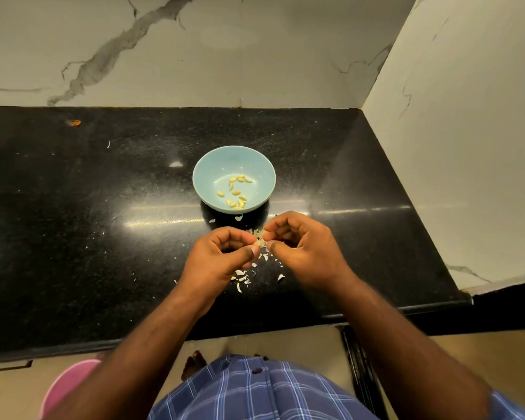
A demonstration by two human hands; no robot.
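A light blue bowl (255, 165) stands on the black granite counter (103, 222) and holds several small yellow peeled cloves (238, 192). Just in front of the bowl, my left hand (222, 259) and my right hand (303, 247) meet above the counter. Both pinch one small pale clove (260, 239) between thumbs and fingertips, and the fingers mostly hide it. White papery skin flakes (244, 277) lie scattered on the counter under and between my hands.
Marble walls rise behind the counter and on its right side, forming a corner. A small orange scrap (75, 122) lies at the back left. A pink round object (67, 386) sits on the floor at the lower left, below the counter edge.
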